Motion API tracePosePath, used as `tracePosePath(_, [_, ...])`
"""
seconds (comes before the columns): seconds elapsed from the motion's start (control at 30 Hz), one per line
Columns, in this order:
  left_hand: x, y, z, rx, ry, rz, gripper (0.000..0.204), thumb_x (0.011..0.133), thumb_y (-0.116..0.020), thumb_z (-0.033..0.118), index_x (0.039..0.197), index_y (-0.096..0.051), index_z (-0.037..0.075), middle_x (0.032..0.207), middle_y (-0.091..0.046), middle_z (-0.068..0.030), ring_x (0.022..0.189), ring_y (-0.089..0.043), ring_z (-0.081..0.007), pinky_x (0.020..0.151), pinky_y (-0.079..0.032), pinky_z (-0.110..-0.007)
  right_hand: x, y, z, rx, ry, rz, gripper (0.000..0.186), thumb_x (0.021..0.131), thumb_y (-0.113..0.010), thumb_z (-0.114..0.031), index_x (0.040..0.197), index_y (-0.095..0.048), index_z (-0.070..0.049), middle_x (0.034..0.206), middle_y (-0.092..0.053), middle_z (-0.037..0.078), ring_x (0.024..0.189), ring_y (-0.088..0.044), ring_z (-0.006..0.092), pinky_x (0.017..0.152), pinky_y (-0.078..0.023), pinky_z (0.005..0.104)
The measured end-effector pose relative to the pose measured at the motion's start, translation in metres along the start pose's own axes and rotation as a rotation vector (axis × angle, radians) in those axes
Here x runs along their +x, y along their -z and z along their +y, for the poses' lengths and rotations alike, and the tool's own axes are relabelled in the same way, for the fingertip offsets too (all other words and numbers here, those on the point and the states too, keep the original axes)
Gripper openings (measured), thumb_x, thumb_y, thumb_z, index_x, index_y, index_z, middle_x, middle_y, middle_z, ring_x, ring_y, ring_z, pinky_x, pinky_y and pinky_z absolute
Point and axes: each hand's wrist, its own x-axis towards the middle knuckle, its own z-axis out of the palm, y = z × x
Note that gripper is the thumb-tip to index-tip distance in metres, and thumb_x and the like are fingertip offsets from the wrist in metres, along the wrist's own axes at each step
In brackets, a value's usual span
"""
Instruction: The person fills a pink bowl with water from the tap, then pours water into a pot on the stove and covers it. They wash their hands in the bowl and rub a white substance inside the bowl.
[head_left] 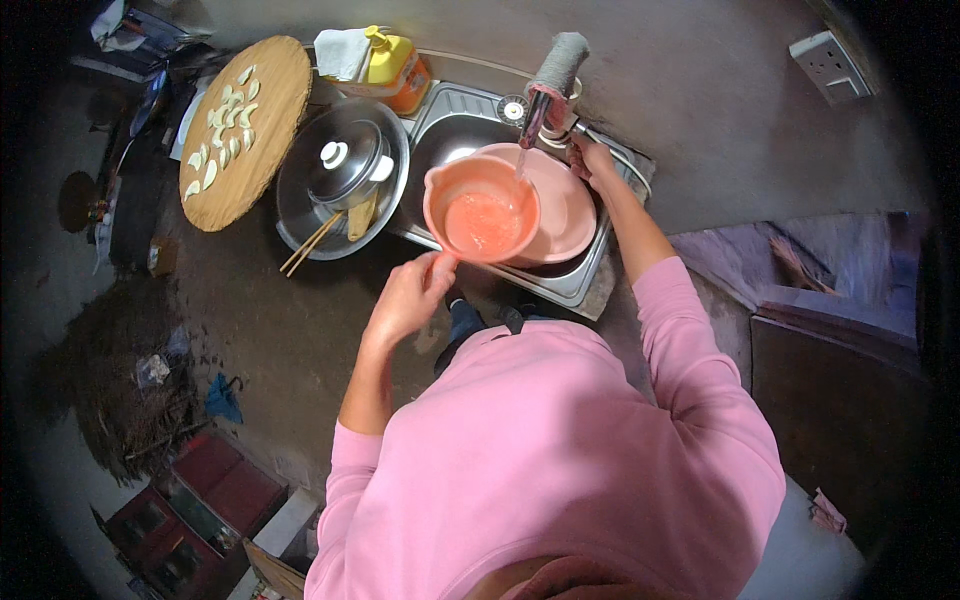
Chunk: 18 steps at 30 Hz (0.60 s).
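Orange dipper [458, 186] — upright, water [485, 224] inside — over pink basin [568, 215].

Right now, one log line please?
left hand: holding round orange plastic dipper; right hand: at grey-wrapped tap; water: running into dipper

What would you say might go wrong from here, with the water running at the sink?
The left hand holds the orange dipper by its handle, so it might tip as water adds weight. The running water falls near the dipper's edge and could splash out. The chopsticks jut past the metal basin's rim and could get knocked off.
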Motion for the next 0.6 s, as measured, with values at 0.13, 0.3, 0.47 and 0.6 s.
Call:
tracePosePath(0.13, [0.024, -0.017, 0.008, -0.128, 0.070, -0.154, 0.040, 0.096, -0.059, 0.028, 0.121, -0.064, -0.002, 0.071, -0.057, -0.0017, 0.054, -0.052, -0.0091, 0.049, -0.043, -0.027, -0.018, 0.003, -0.012, -0.107, 0.004, 0.003, 0.030, 0.096, -0.059, -0.034, 0.081, -0.065, -0.008, 0.067, -0.062, 0.000, 0.051, -0.051, 0.0092, 0.043, -0.040, 0.0230])
tracePosePath(0.3, [0.008, -0.006, 0.004, -0.165, 0.180, -0.176, 0.036, 0.094, -0.062, 0.025, 0.117, -0.066, -0.003, 0.070, -0.061, -0.0054, 0.056, -0.054, -0.0100, 0.051, -0.046, -0.028, -0.041, 0.038, -0.003, -0.077, 0.034, 0.037, 0.033, 0.099, -0.054, -0.034, 0.091, -0.065, -0.003, 0.069, -0.059, -0.002, 0.054, -0.052, 0.0077, 0.045, -0.041, 0.0203])
tracePosePath(0.47, [0.033, -0.016, -0.005, 0.010, -0.026, -0.080, 0.041, 0.094, -0.062, 0.030, 0.121, -0.064, -0.001, 0.074, -0.063, -0.0081, 0.061, -0.058, -0.0136, 0.059, -0.049, -0.031, -0.054, 0.067, 0.019, -0.096, -0.014, 0.002, 0.034, 0.101, -0.050, -0.034, 0.102, -0.066, -0.003, 0.074, -0.064, -0.002, 0.057, -0.054, 0.0059, 0.047, -0.044, 0.0193])
tracePosePath(0.6, [0.028, -0.014, 0.004, 0.094, -0.023, -0.030, 0.040, 0.094, -0.062, 0.028, 0.122, -0.063, -0.001, 0.081, -0.067, -0.0169, 0.070, -0.065, -0.0220, 0.070, -0.052, -0.035, -0.061, 0.080, 0.035, -0.100, -0.030, 0.030, 0.037, 0.099, -0.053, -0.036, 0.103, -0.067, -0.002, 0.077, -0.066, -0.001, 0.058, -0.056, 0.0065, 0.049, -0.045, 0.0185])
